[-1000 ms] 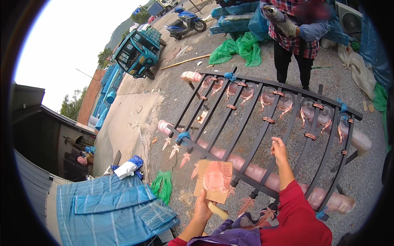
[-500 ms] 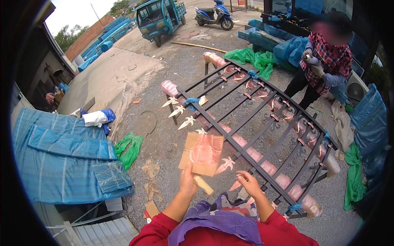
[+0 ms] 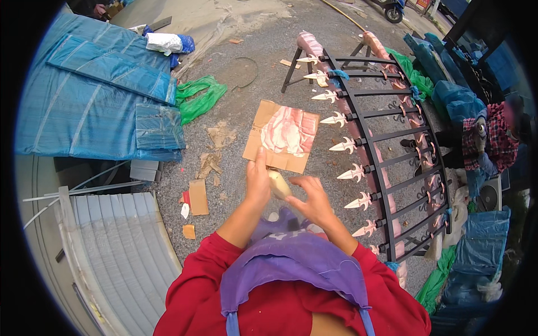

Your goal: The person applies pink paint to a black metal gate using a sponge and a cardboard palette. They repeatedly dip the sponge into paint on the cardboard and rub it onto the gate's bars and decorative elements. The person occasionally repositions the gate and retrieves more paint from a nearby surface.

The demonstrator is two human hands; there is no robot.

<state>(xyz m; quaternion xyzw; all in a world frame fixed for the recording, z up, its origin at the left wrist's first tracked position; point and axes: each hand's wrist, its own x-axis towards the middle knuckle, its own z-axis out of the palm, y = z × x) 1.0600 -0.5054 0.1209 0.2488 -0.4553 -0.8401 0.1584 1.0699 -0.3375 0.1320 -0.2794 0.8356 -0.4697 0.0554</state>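
My left hand [image 3: 258, 178] is closed on the lower edge of a cardboard piece [image 3: 255, 152], which carries a wet-looking, pinkish copper smear of paint [image 3: 288, 133]. Below the cardboard, against the same hand, is a pale yellow, rounded block [image 3: 277, 185] that looks like foam or sponge. My right hand [image 3: 314, 203] is beside the block, thumb at its lower end and fingers apart. To the right lies a black metal fence panel [image 3: 367, 140] with pale copper spear tips [image 3: 354, 172] pointing toward me. The panel rests on pink-wrapped supports [image 3: 310, 43].
Blue-wrapped bundles [image 3: 106, 73] are stacked at the left, beside green plastic [image 3: 202, 98]. A ribbed pale panel [image 3: 120, 241] lies nearer. Cardboard scraps [image 3: 198, 197] litter the gravel. Beyond the fence, a co-worker in a checked shirt [image 3: 493, 137] holds a can [image 3: 480, 127].
My view has turned down and left, so the fence now appears farther right. My right hand has moved from near the spear tips to the yellow block beside my left hand.
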